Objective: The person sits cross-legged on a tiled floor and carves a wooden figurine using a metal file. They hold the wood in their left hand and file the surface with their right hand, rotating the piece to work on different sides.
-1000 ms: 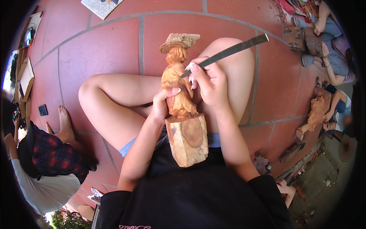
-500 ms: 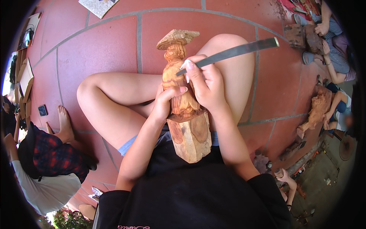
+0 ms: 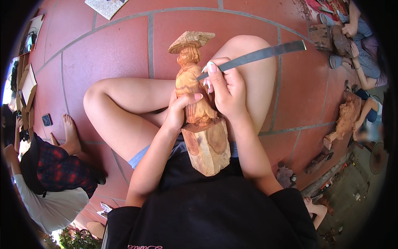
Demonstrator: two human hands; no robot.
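Note:
A carved wooden figurine (image 3: 188,79) with a wide, rough hat stands on an uncut block base (image 3: 207,147) against my lap. My left hand (image 3: 179,111) is wrapped round the figurine's lower body, thumb across its front. In my right hand (image 3: 227,89) I pinch a long, flat metal blade, which looks like a carving knife (image 3: 263,54). Its narrow tip is at the right side of the figurine's torso, and its broad end points up and to the right. Whether the tip touches the wood, I cannot tell. My left fingers are mostly hidden behind the figurine.
Red floor tiles (image 3: 112,45) surround my crossed legs. A phone (image 3: 47,120) lies at the left near a seated person's bare foot (image 3: 71,135). At the right, other people handle wood pieces, among them a reddish carving (image 3: 346,118). A pale mat (image 3: 105,8) lies at the far edge.
My right hand and the blade have shifted slightly right, so the tip sits nearer the torso's right edge. The figurine and my left hand have barely moved.

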